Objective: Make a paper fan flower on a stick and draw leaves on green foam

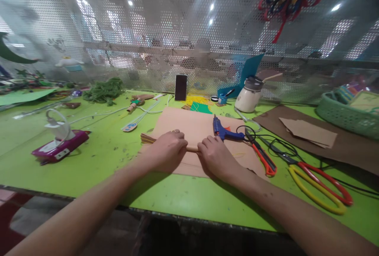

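Observation:
My left hand (pixel 167 149) and my right hand (pixel 215 156) rest side by side on a tan sheet of cardboard (pixel 189 128) lying on the green table (pixel 97 161). Both hands have their fingers curled over a thin rolled edge or stick of the same tan colour (pixel 192 148), which shows between them. A stack of thin strips (pixel 147 139) pokes out at the sheet's left edge, just beside my left hand. A blue glue gun (pixel 222 129) lies on the sheet just beyond my right hand.
Orange-handled cutters (pixel 263 157) and large red-and-yellow scissors (pixel 316 181) lie to the right. Brown card sheets (pixel 310 131), a green basket (pixel 346 114), a white jar (pixel 248 96), a dark phone (pixel 180 87), green yarn (pixel 103 90) and a magenta tape dispenser (pixel 59 145) surround the work. A perforated screen stands behind.

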{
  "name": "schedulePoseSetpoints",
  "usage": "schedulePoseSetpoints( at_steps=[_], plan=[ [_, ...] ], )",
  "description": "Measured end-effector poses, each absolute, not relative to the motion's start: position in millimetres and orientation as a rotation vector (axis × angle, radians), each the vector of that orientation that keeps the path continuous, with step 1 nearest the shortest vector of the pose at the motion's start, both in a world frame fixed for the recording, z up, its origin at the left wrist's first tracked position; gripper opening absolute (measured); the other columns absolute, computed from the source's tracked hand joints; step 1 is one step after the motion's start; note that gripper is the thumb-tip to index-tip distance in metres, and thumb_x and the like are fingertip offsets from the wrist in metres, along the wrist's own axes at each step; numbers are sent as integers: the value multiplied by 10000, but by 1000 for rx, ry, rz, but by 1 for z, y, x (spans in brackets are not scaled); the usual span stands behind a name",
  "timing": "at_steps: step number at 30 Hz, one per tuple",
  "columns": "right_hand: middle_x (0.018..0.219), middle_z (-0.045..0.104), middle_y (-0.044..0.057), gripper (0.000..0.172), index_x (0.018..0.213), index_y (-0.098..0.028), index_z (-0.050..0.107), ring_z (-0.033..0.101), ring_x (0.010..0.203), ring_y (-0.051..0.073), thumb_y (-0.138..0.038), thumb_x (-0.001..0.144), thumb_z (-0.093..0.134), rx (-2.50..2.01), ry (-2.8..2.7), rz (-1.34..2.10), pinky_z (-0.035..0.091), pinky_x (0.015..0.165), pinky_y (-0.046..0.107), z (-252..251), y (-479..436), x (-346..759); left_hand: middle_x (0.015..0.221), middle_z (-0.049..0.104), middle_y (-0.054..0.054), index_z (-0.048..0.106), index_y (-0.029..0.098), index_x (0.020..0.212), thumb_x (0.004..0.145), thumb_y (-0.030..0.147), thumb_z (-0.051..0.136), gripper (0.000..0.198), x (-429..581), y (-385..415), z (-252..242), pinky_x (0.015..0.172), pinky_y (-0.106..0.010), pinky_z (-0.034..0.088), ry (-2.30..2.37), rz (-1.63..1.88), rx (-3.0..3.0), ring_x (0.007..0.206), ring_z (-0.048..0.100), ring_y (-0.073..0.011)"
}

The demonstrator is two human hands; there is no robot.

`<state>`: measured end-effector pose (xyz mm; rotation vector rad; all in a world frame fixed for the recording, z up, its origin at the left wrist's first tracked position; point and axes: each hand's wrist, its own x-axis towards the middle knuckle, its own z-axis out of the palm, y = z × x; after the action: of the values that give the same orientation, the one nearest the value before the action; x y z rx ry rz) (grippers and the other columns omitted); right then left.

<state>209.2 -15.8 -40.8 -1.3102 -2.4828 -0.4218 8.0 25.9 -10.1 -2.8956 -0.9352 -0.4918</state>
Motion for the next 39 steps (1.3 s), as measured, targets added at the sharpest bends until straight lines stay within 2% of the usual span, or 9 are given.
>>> schedulePoseSetpoints(
  at_steps=[6, 10, 12, 14, 17, 21, 24, 31, 39],
  plan=[
    [835, 638, 146, 193, 848, -97, 644, 502, 823, 263, -101, 922, 465, -1277, -2519, -426, 304, 736, 395, -37, -12, 205, 778, 601, -94, 629, 166, 647, 810, 115, 533, 196, 9, 34, -6, 827, -403, 440, -1001, -672, -3042, 818, 538, -237],
    [819, 641, 127, 158, 833, -109, 641, 519, 810, 249, -120, 908, 502, -1262, -2490, -370, 324, 735, 379, -38, -9, 208, 1041, 631, -137, 694, 160, 913, 799, 164, 595, 151, 10, 3, 0, 954, -480, 411, -1326, -1111, -3005, 1017, 545, -285],
    [786, 636, 108, 165, 792, -124, 628, 528, 782, 235, -147, 913, 518, -1264, -2449, -323, 342, 717, 360, -38, -9, 210, 947, 665, -123, 706, 162, 924, 838, 251, 592, 169, 12, -18, -2, 871, -445, 483, -1570, -1361, -2986, 911, 609, -262],
    [761, 629, 88, 183, 762, -137, 610, 535, 752, 214, -159, 921, 523, -1259, -2401, -271, 362, 689, 331, -36, -10, 212, 770, 701, -90, 723, 165, 872, 843, 320, 597, 202, 16, -35, -8, 683, -372, 548, -1814, -1567, -3063, 714, 667, -230],
    [780, 624, 67, 162, 809, -143, 598, 539, 741, 186, -146, 939, 501, -1201, -2335, -216, 387, 672, 292, -28, -17, 213, 791, 734, -134, 727, 122, 855, 821, 384, 633, 280, 23, -46, -15, 632, -358, 577, -2101, -2008, -3011, 680, 703, -234],
    [795, 600, 81, 219, 830, -151, 584, 507, 762, 211, -163, 975, 420, -1096, -2260, -244, 389, 689, 323, -16, -34, 210, 927, 741, -144, 737, 115, 911, 783, 440, 700, 351, 34, -45, -10, 775, -336, 575, -2152, -2694, -2619, 816, 709, -219],
    [789, 577, 92, 253, 847, -146, 589, 465, 747, 229, -155, 986, 378, -1036, -2209, -301, 367, 682, 358, -10, -47, 207, 944, 747, -120, 746, 117, 902, 753, 410, 740, 328, 43, -47, 1, 900, -336, 540, -2014, -3023, -2438, 900, 697, -219],
    [809, 571, 106, 209, 965, -108, 591, 435, 741, 232, -133, 982, 384, -922, -2105, -319, 370, 663, 374, 3, -62, 208, 945, 751, -89, 745, 132, 910, 740, 323, 779, 258, 61, -62, 20, 960, -342, 516, -1720, -3475, -2164, 918, 686, -207],
    [808, 579, 102, 191, 982, -123, 586, 463, 738, 232, -122, 972, 395, -893, -2048, -200, 401, 652, 373, 5, -61, 214, 987, 746, -74, 747, 159, 908, 721, 290, 801, 235, 68, -57, 17, 963, -311, 505, -1730, -3472, -2137, 980, 673, -206]
  ],
)
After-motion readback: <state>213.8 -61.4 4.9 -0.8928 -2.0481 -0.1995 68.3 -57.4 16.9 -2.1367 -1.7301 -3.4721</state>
